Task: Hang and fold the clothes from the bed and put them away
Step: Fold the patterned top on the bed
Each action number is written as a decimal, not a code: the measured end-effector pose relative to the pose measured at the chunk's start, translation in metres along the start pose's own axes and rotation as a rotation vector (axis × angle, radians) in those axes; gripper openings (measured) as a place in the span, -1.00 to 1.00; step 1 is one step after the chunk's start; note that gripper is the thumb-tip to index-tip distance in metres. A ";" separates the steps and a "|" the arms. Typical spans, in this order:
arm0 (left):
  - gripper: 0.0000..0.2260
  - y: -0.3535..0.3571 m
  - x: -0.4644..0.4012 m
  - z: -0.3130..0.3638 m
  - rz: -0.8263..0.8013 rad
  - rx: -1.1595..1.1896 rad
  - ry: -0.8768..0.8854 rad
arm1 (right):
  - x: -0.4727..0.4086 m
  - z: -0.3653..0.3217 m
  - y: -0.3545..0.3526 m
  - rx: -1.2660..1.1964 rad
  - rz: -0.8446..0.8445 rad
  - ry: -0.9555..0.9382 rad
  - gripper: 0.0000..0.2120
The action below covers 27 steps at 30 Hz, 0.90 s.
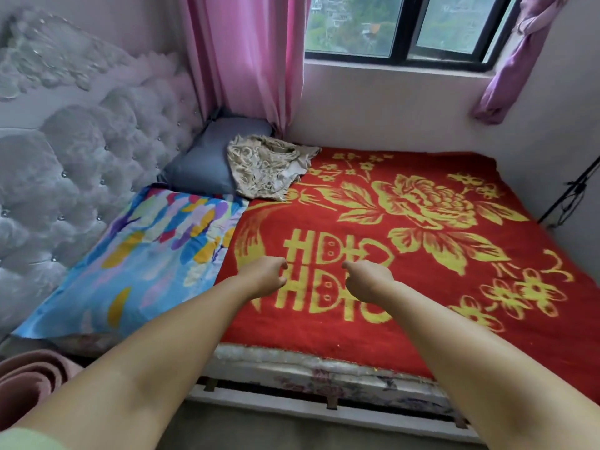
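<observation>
Here, both your bare arms reach out over the bed's red blanket with its yellow flower and character pattern. Your left hand hangs above the blanket with its fingers curled inward and nothing between them. Your right hand mirrors it just beside, fingers likewise curled in, holding nothing; the two hands are near each other but apart.

The one piece of clothing in sight, a crumpled beige garment with a pale swirling print, lies at the far side of the bed, well away from both hands. It rests partly on a grey-blue pillow and partly on the red blanket's far corner. Nearer you, to the left, a bright blue pillow with multicoloured brush-stroke patches lies against the grey tufted headboard. A pink curtain hangs behind the garment, beside a dark-framed window.
</observation>
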<state>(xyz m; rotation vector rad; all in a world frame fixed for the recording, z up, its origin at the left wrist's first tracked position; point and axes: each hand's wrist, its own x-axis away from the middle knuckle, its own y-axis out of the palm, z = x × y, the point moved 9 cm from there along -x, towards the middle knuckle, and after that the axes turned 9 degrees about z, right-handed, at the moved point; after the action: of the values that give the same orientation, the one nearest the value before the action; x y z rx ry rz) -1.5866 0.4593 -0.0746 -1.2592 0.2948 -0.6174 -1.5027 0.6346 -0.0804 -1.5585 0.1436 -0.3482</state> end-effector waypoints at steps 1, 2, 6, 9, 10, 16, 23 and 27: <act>-0.67 0.006 -0.013 -0.001 -0.015 0.003 -0.001 | -0.010 0.005 0.005 -0.003 -0.008 0.003 -0.57; -0.67 0.013 -0.036 -0.002 -0.034 0.006 -0.005 | -0.032 0.015 0.014 -0.008 -0.024 0.020 -0.57; -0.69 0.038 -0.086 -0.006 -0.074 0.009 -0.007 | -0.082 0.040 0.040 -0.029 -0.078 0.048 -0.61; -0.69 0.066 -0.138 -0.017 -0.119 0.016 -0.043 | -0.138 0.053 0.071 -0.050 -0.126 0.032 -0.61; -0.69 0.076 -0.153 -0.021 -0.137 0.021 -0.061 | -0.155 0.054 0.082 -0.060 -0.149 0.018 -0.61; -0.69 0.143 -0.248 -0.054 -0.209 0.080 -0.194 | -0.264 0.067 0.162 -0.088 -0.295 -0.028 -0.63; -0.69 0.185 -0.367 -0.105 -0.187 0.074 -0.220 | -0.402 0.040 0.220 -0.149 -0.269 -0.053 -0.59; -0.71 0.201 -0.447 -0.136 -0.096 0.095 -0.199 | -0.486 0.014 0.242 -0.187 -0.185 -0.061 -0.70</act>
<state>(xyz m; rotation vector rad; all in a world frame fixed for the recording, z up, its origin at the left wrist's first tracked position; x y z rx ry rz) -1.9633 0.6469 -0.3598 -1.2372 0.0393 -0.5757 -1.9264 0.7916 -0.3823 -1.7712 -0.0168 -0.4414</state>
